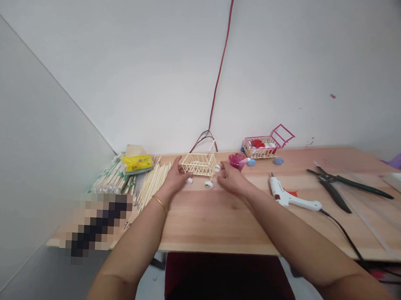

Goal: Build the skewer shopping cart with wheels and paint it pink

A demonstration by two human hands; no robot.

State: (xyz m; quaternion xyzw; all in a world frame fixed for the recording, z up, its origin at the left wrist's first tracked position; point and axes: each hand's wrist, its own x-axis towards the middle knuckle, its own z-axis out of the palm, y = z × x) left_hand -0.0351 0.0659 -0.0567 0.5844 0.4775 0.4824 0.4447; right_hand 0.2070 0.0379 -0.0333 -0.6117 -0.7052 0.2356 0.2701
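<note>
A small cart built of pale wooden sticks [199, 164] with white wheels stands on the wooden table [217, 218]. My left hand [176, 178] is at its left end, fingers touching the frame and a wheel. My right hand [231, 177] is at its right end, fingers curled against the cart's side near another white wheel [209, 184]. Both hands seem to hold the cart between them.
A pile of wooden sticks [152, 181] and a yellow tissue pack [137, 162] lie at the left. A pink stick cart [266, 146] stands by the wall. A white glue gun [290, 197] and black pliers [340, 184] lie to the right. A red cable [220, 70] hangs down the wall.
</note>
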